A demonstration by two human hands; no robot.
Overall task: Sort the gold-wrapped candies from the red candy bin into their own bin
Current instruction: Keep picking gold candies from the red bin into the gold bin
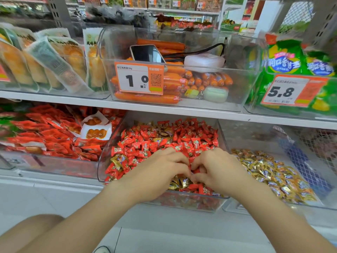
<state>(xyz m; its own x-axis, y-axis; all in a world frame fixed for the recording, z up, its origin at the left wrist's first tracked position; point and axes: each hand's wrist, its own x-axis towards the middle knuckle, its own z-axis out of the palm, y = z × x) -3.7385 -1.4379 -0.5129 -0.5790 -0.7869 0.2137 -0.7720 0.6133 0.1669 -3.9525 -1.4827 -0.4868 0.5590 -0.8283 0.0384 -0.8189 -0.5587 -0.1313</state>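
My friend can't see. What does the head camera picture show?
A left hand and a right hand dig together into a clear bin heaped with red candies, with a few gold-wrapped candies mixed in. The bin to its right holds a heap of gold ones. Sausages sit on the shelf above.

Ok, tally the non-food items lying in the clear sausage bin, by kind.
Dark-screened smartphone: 1
Flat white plastic case: 1
Looped black cord: 1
Pale green rounded case: 1
Small yellow charm: 1
Total: 5
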